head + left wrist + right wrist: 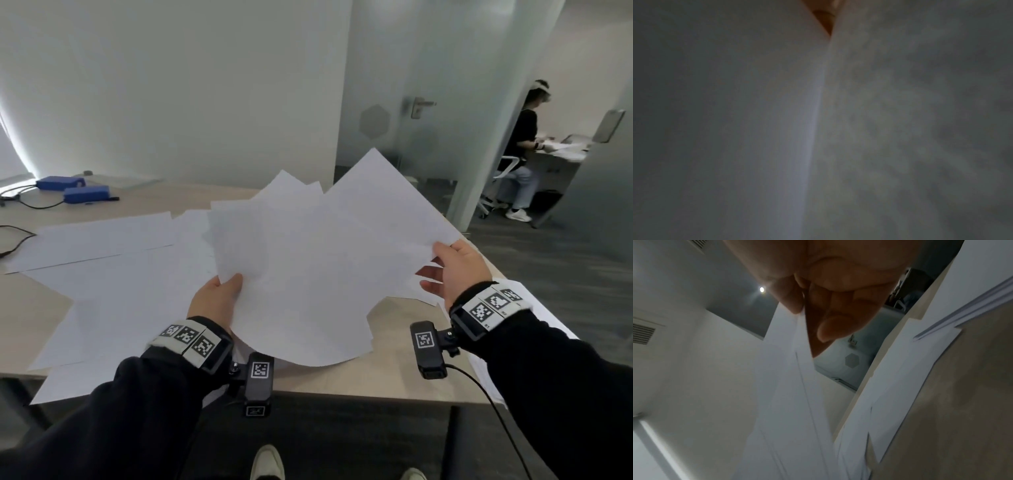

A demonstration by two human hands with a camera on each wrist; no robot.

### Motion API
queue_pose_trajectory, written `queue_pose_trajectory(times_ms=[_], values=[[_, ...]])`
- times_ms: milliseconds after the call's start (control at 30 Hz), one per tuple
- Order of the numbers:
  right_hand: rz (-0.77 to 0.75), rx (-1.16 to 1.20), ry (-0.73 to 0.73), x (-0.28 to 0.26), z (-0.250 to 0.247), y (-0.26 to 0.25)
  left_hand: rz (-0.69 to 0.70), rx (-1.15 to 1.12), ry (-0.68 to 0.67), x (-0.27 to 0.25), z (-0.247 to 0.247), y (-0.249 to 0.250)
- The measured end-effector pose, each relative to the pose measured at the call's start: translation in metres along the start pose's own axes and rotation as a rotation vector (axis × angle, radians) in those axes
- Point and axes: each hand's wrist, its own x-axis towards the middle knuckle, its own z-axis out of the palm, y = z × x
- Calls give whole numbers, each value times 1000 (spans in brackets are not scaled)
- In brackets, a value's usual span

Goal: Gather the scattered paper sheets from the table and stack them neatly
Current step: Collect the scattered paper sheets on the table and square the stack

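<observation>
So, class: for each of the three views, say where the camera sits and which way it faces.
Head: on the head, looking down at both hands, left hand, right hand, holding fanned paper sheets over the table.
Left wrist: pressed close against blurred paper; only a sliver of skin shows.
Right wrist: below the palm, tilted upward along the fingers.
Shared: head and right wrist both show the held sheets.

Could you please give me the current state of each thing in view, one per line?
Held paper sheets: lifted off the table, fanned out, not squared.
Left hand: grips the held sheets' near-left edge.
Right hand: pinches their right corner.
Loose sheets: lying flat, overlapping, on the table.
Blue boxes: resting at the far left, cables attached.
Glass door: appears shut.
</observation>
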Motion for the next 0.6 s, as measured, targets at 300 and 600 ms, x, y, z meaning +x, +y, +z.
queue_pose_trajectory(times_ms=[300, 600], values=[[128, -400, -17, 42, -30, 10, 58, 418, -115, -12, 11, 32], [271, -279, -164, 29, -20, 21, 30, 386, -362, -17, 30, 29]])
